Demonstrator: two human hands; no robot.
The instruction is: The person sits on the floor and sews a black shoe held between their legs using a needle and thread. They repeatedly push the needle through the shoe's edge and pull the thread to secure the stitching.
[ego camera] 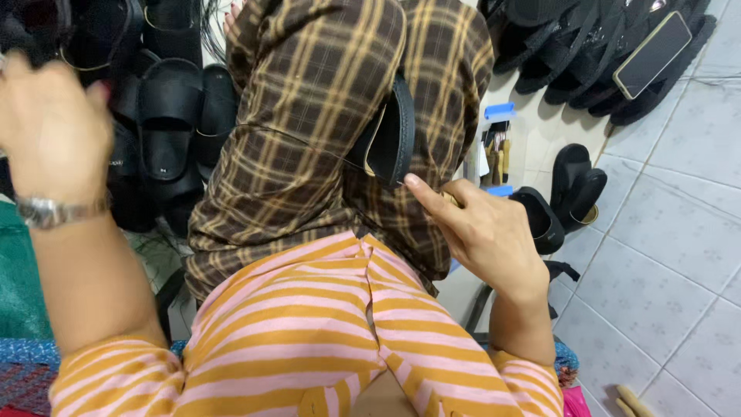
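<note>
Between my knees, my right hand [482, 232] pinches thread at the black sandal [391, 135]; my left hand [50, 116] is raised, its grip blurred, I cannot tell.

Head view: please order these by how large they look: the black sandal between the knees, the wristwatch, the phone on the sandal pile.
1. Black sandal, largest.
2. Phone.
3. Wristwatch, smallest, although it is nearest the camera, so its look is unsure.

Black sandals [166, 116] lie heaped at one side, a phone [653, 54] (dark-screened) on another pile.
</note>
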